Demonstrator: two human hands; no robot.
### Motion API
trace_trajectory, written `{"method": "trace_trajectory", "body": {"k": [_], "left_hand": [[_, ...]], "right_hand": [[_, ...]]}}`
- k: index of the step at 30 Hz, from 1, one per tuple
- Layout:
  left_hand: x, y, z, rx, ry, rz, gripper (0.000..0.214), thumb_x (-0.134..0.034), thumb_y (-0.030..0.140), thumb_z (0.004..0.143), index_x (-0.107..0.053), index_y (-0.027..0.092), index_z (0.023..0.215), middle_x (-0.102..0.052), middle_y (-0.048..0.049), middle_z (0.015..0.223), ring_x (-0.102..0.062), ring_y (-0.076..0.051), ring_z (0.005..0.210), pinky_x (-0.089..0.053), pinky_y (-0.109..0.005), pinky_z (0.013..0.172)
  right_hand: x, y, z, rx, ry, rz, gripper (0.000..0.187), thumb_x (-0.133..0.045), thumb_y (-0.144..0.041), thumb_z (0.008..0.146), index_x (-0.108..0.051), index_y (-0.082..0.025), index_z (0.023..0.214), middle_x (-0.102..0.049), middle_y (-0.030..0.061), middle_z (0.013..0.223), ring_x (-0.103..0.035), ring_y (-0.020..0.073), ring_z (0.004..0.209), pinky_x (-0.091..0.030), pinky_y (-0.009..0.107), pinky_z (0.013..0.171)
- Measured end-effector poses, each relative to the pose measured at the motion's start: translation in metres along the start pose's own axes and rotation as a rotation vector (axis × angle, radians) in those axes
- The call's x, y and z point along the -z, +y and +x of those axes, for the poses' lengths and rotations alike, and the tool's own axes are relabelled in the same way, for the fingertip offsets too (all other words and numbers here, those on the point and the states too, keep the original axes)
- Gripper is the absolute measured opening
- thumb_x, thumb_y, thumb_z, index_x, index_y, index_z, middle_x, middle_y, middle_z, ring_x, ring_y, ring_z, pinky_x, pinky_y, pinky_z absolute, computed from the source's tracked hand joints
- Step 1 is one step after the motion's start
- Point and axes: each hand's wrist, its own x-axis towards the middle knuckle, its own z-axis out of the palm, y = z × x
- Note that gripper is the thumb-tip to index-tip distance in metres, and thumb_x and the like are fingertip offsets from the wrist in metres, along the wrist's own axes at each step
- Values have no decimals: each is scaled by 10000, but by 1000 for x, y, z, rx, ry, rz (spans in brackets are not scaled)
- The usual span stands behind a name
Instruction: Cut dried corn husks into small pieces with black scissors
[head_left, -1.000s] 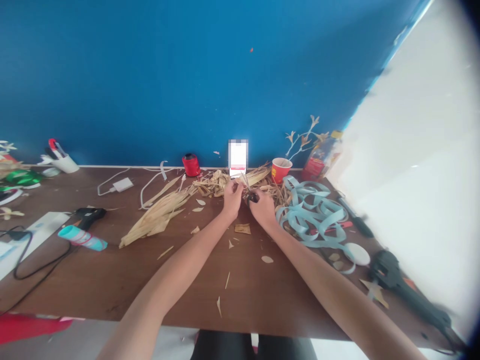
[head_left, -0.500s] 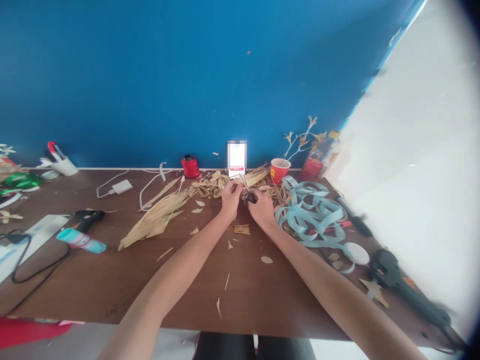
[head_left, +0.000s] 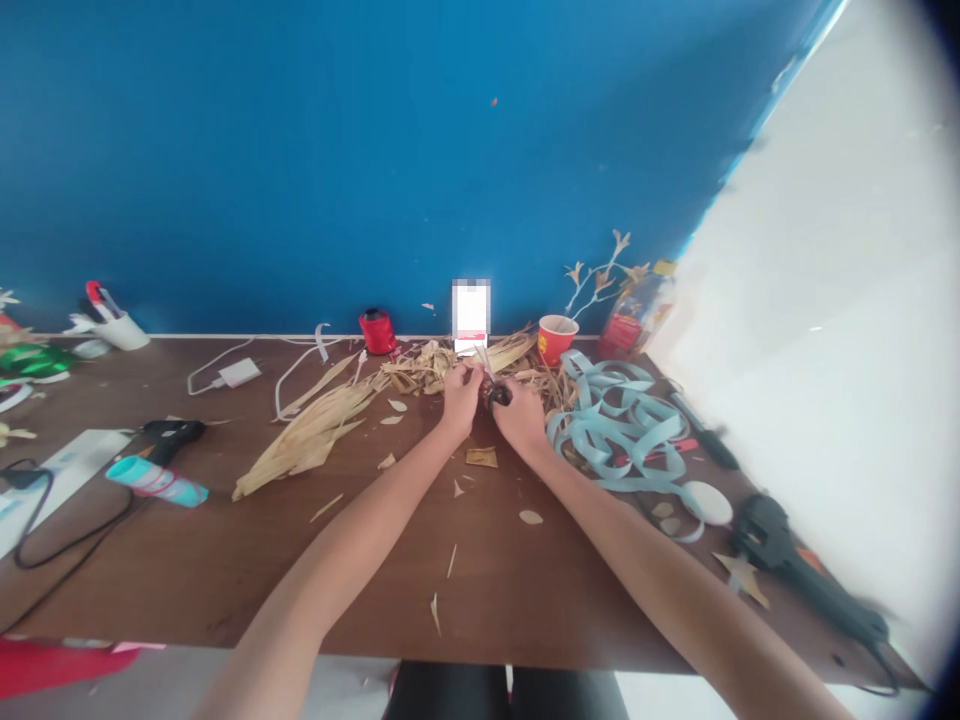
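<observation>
At the near edge of the tabletop (head_left: 360, 610), about midway along, lies a pale sliver (head_left: 436, 614), with a thinner one just beyond it. By the near right corner a dark glue gun (head_left: 806, 570) slants along the right edge, near a white disc (head_left: 709, 503) beside the tangled light-blue ribbon (head_left: 652, 435). Toward the left edge, a blue roll (head_left: 157, 482) with red bands lies in front of a black object (head_left: 174, 432) and beside a white power strip (head_left: 64, 480). Farther in, left of the middle, a dry husk bundle (head_left: 307, 440) spreads slantwise toward the far edge. Between it and the ribbon, over the far middle of the tabletop, the right hand (head_left: 523, 415) has its fingers wrapped on the black handles of a pair of scissors (head_left: 499, 397), whose blades point toward the far edge. The left hand (head_left: 460, 400) is just beside the blades, its fingers drawn together; whether they grip anything I cannot tell. Behind both hands, a heap of husk scraps (head_left: 426, 368) runs along the far edge. There, from left to right, stand a red container (head_left: 378, 332), a lit screen (head_left: 471, 318), a red paper cup (head_left: 556, 343) and, by the far right corner, a yellow-capped bottle (head_left: 637, 315).
</observation>
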Motion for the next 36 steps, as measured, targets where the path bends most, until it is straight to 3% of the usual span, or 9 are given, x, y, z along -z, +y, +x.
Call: {"method": "trace_trajectory", "body": {"k": [8,17,24,31,36], "left_hand": [[-1,1,-3,34,-88,-11,215,-668,359,754,-651,148,789,-635,-13,748,-536,-104,628,-424,-232,600],[1,-3,-3,-31,-224,91,300,-568,416,833,-672,146,753,-610,-14,672,-516,-128,625,-422,-259,624],[-1,2,-7,-147,-268,253,329,-513,420,861,-630,158,699,-643,-32,793,-564,-152,742,-443,-278,744],[-3,3,-8,-329,-282,411,261,-486,325,890,-684,158,864,-670,-70,929,-592,-190,923,-435,-297,856],[-3,6,-13,-292,-229,440,276,-493,339,892,-693,156,939,-691,-69,874,-597,-179,769,-447,-284,738]], "right_hand": [[-2,9,1,28,240,253,400,-542,-222,732,-621,-208,1124,-720,72,946,-658,259,866,-500,386,847],[-3,10,2,133,298,353,447,-536,-155,693,-589,-229,1131,-702,49,992,-657,239,894,-495,393,874],[-9,12,14,38,361,678,397,-607,-254,723,-580,-187,1113,-682,52,922,-628,200,836,-507,382,850],[-12,5,21,-131,325,1071,437,-671,-293,651,-551,-183,1057,-655,11,832,-625,162,775,-526,350,795],[-8,8,20,-110,341,887,447,-627,-303,678,-550,-170,1098,-665,35,872,-620,176,811,-522,349,785]]}}
